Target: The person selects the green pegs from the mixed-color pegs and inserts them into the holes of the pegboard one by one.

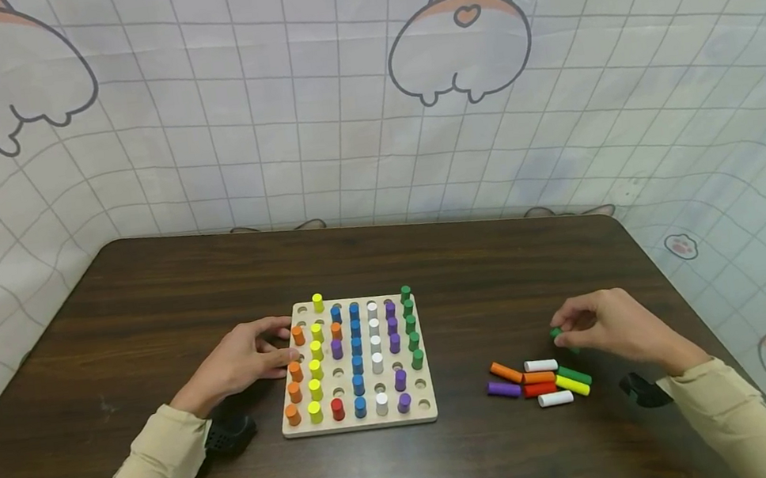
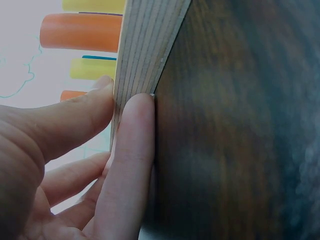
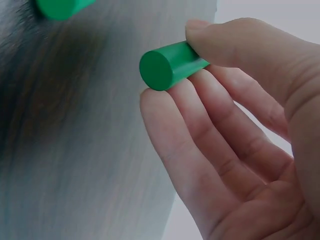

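Note:
A pale wooden pegboard (image 1: 360,426) lies on the table, with columns of coloured pegs upright in its holes. My left hand (image 1: 240,358) holds the board's left edge. In the left wrist view the thumb is at the peg side, and a finger lies along the layered edge (image 2: 147,45). Off to the right, my right hand (image 1: 609,329) pinches a green peg (image 3: 172,65) between thumb and fingers, just above the tabletop. Beside that hand lies a loose group of pegs, including a green peg (image 1: 575,375), a yellow peg (image 1: 573,385) and a white peg (image 1: 540,365).
More loose pegs lie there: a purple peg (image 1: 504,389), a red peg (image 1: 540,389) and an orange peg (image 1: 505,372). The dark wooden table (image 1: 496,456) ends at a patterned cloth backdrop (image 1: 341,132). Bare tabletop separates the board from the loose pegs.

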Tool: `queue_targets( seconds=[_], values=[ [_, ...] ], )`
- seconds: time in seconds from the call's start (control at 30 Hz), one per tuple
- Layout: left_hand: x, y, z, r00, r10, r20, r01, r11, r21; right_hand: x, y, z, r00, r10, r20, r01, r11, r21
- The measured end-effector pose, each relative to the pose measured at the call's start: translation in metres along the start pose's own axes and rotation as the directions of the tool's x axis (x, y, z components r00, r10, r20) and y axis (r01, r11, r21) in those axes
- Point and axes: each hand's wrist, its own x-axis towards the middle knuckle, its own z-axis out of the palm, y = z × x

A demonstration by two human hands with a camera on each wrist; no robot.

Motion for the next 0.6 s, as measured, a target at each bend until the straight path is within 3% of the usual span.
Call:
queue_targets(
  seconds=[0.27,0.6],
  values=[
    [0.001,-0.002,0.001,1.0,0.006,-0.002,-0.006,1.0,0.005,0.007,-0.012,0.002,0.998,-0.034,-0.062,0.036,0.999,0.021],
    [0.001,-0.002,-0.001,1.0,0.003,-0.002,-0.003,1.0,0.0,0.018,-0.029,0.006,0.994,-0.075,-0.075,0.081,0.994,0.076]
  ],
)
